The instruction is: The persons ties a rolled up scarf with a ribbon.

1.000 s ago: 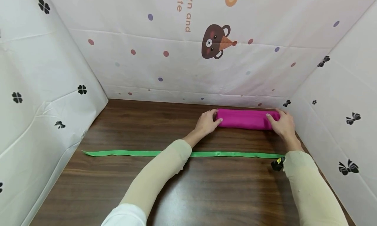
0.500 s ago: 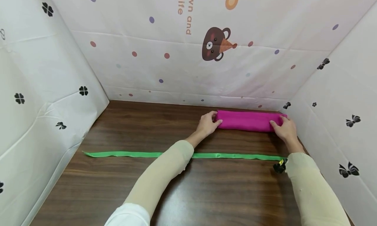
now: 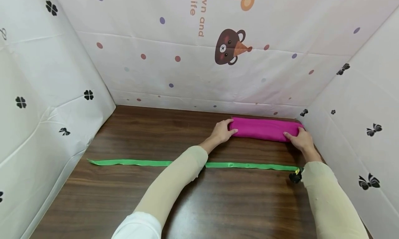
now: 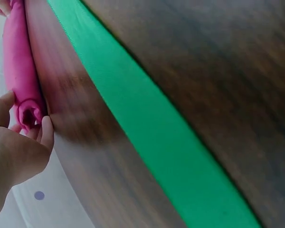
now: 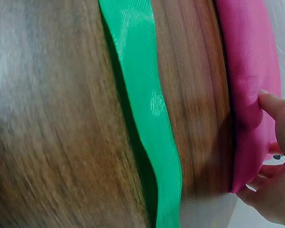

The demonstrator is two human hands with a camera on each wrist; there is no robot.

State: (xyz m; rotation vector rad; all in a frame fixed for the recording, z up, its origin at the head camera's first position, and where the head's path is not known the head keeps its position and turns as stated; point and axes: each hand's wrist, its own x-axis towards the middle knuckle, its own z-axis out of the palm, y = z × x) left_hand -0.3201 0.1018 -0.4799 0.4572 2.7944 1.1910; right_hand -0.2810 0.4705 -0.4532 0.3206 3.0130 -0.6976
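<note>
Hands [image 3: 222, 131] [image 3: 303, 140] round roll [image 3: 262, 129], brown table [image 3: 243, 204], patterned walls [image 3: 199, 72]

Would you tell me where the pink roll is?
In the head view, the pink roll is at the table's back right, between the left hand and right hand, beyond the green strap.

Small booth-like enclosure, home or workplace impossible to tell, dark wood-grain table [image 3: 249, 201] across lower frame, white back sheet [image 3: 199, 71] with cartoon bear [image 3: 225, 41] and coloured dots [image 3: 177, 59] up top, creased left sheet [image 3: 40, 72] with black clovers [image 3: 88, 95], right sheet [image 3: 352, 152] with black bows [image 3: 369, 182]
</note>
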